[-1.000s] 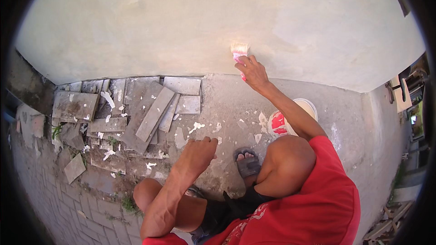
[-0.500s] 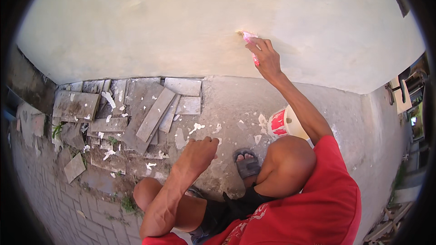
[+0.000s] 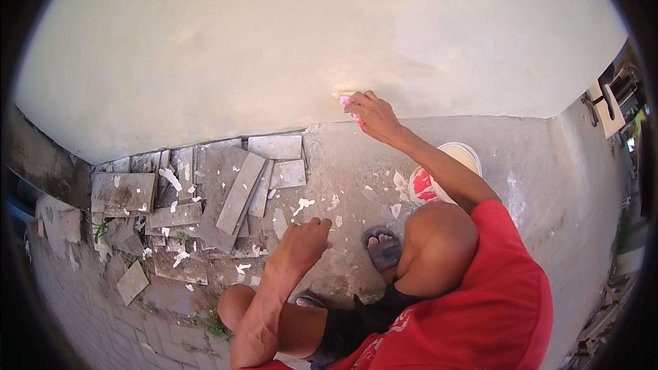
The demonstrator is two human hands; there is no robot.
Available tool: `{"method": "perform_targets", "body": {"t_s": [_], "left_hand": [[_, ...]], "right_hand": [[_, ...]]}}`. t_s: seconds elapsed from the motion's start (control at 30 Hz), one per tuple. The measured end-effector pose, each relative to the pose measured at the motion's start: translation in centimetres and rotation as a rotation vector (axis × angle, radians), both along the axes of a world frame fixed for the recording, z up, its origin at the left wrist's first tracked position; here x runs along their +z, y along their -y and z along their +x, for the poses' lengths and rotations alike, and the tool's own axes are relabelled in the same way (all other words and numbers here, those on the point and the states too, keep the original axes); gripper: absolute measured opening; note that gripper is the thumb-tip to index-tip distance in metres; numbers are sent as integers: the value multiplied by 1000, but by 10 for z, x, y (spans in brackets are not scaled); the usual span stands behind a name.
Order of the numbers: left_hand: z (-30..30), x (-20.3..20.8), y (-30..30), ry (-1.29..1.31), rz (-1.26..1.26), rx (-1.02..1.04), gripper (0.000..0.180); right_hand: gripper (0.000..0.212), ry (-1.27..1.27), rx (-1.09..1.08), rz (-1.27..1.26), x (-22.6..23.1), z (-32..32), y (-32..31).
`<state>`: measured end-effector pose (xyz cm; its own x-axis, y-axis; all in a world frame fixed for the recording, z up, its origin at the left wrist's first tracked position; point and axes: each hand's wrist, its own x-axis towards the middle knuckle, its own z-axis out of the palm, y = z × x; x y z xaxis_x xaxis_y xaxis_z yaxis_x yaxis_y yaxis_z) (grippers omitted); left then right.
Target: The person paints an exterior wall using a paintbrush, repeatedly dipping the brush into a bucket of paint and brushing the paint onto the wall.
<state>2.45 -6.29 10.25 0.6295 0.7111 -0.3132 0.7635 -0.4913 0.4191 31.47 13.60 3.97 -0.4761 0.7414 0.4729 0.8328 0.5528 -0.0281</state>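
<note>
My right hand (image 3: 373, 116) grips a paintbrush (image 3: 345, 101) with a pink-red handle smeared white. Its bristles press against the lower part of the cream-white wall (image 3: 226, 48), where the paint looks wet and yellowish around them. Over the ground in front of my knees hangs my left hand (image 3: 302, 241), curled into a loose fist, with nothing showing in it. Beneath my right forearm stands a round white bucket (image 3: 464, 153) with a red patch on its side, partly hidden by the arm and my right knee.
Broken grey tiles and slabs (image 3: 240, 192) lie piled along the wall's foot at left. White paint flakes (image 3: 303, 206) are scattered over the concrete ground (image 3: 343, 144). Paving bricks (image 3: 116, 332) cover the lower left. At the far right is a pale board with a dark slot (image 3: 607, 109).
My right hand has swept the paintbrush down the wall, closer to its foot. My left hand stays in a loose fist. The view has tilted slightly, showing more of the bucket.
</note>
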Motion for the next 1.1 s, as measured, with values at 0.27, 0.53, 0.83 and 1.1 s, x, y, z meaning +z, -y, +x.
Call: {"method": "perform_targets", "body": {"t_s": [0.27, 0.53, 0.83, 1.1], "left_hand": [[10, 9, -4, 46, -2, -41, 42], [-16, 37, -3, 46, -96, 2, 45], [-33, 17, -21, 31, -147, 60, 43], [-50, -8, -28, 32, -212, 114, 44]], "right_hand": [[23, -298, -38, 555, 210, 69, 54], [24, -732, -666, -257, 144, 142, 183], [19, -675, -897, -569, -25, 221, 207], [20, -790, -880, -563, -9, 214, 225]]}}
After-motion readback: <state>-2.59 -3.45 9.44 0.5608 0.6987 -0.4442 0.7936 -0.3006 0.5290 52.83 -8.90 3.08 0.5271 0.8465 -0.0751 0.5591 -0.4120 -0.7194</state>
